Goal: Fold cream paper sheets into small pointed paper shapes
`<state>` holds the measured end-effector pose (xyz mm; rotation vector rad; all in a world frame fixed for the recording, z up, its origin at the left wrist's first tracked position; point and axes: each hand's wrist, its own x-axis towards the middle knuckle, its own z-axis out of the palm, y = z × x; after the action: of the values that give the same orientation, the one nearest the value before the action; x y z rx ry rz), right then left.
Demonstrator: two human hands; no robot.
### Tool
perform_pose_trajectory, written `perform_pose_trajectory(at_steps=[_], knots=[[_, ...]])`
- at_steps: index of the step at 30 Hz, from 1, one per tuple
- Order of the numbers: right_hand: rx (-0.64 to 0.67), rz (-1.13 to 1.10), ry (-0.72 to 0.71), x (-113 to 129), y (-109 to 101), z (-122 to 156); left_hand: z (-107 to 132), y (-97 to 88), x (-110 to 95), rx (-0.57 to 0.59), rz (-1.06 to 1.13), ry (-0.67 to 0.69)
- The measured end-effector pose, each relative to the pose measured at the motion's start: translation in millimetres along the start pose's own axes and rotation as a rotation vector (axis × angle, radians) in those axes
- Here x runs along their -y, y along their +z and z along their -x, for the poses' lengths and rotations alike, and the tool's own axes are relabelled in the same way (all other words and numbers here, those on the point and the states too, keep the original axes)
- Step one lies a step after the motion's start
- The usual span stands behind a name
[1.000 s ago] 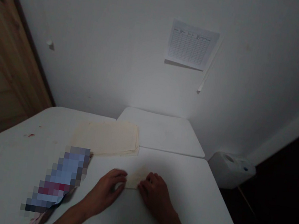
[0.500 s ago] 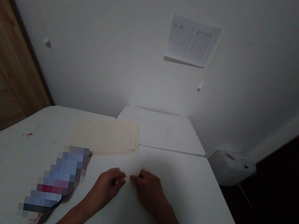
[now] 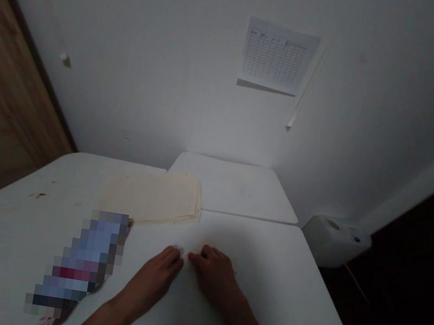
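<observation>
My left hand (image 3: 162, 268) is closed, fingers pinched together, close to the table top. A small whitish bit shows at its fingertips, too blurred to name. Just to its right, my right hand (image 3: 217, 271) rests with bent fingers on a small cream piece of paper (image 3: 186, 264), which lies flat on the white table (image 3: 257, 295). Thumb and fingertips of that hand press on the paper, and most of it is hidden under them. Only a narrow gap separates the two hands.
Beyond my hands lies a stack of large cream sheets (image 3: 154, 196). A pixelated blue and pink item (image 3: 86, 262) lies to the left. A printed chart (image 3: 277, 56) hangs on the wall, and a white plastic container (image 3: 332, 241) stands past the table's right edge.
My left hand has turned over its fingertips and closed, hiding the gap between thumb and finger seen before. The right hand has hardly moved.
</observation>
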<state>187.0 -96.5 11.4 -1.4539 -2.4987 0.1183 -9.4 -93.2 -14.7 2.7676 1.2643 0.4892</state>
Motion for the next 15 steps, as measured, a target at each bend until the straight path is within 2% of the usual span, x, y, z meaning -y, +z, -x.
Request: perform_pose_trajectory(at_steps=[4,11,15], knots=[[0.014,0.004,0.015,1.3,-0.2,-0.7,2.4,-1.2,-1.0,0.038,-0.01,-0.007],[0.025,0.014,0.0,2.8,0.4,-0.6,4.0,-3.6,-3.7,-0.007,0.064,-0.014],[0.013,0.024,-0.039,2.1,1.1,0.1,5.5,-6.3,-4.3,0.011,0.058,-0.012]])
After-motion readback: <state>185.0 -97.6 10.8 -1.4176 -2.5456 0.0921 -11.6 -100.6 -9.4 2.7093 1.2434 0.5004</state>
